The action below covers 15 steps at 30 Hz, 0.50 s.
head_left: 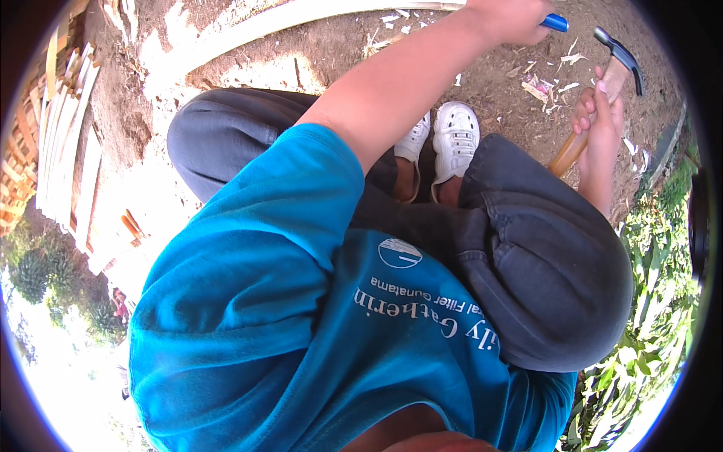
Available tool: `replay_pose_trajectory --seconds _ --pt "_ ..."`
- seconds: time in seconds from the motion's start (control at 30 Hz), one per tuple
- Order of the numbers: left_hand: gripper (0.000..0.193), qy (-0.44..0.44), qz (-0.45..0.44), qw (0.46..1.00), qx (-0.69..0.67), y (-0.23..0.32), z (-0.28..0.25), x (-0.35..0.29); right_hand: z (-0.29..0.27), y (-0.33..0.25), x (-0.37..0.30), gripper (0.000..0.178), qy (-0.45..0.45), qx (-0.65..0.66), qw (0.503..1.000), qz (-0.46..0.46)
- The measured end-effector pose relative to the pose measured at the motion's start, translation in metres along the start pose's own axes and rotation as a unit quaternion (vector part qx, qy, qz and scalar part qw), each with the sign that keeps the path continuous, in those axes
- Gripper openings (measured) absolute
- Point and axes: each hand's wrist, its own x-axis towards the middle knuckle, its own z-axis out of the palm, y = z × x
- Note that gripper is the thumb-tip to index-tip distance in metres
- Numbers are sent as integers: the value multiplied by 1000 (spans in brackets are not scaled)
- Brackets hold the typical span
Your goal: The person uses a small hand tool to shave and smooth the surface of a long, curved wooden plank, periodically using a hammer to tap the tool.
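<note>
My left hand (514, 18), at the top edge with the arm stretched across my body, is closed around a blue handle (556, 22). Only the handle's end sticks out, so what tool it belongs to cannot be made out. My right hand (599, 113) grips a claw hammer (615, 78) by its wooden handle, fairly close to the dark metal head. The hammer's head points up and away, and its lower handle slants down toward my right knee. A long pale curved strip (301, 21), like bamboo or wood, runs along the top to beside my left hand.
Pale shavings (572, 58) lie scattered on the brown soil. My white shoes (456, 135) rest between my bent knees. At the left stand a bundle of pale strips (68, 143) and woven slats (19, 162). Green plants (640, 301) grow close on the right.
</note>
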Motion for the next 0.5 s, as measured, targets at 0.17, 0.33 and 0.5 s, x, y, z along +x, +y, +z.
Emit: replay_pose_trajectory --seconds 0.17,0.33,0.5 --pt "19 16 32 999 7 -6 -1 -3 2 1 1 41 -2 6 1000 -13" --pt "20 12 30 999 10 -6 -2 -1 2 1 -3 39 -35 -34 999 13" --pt "21 0 11 1000 14 -5 -3 -2 3 1 -1 41 -18 -1 1000 3"
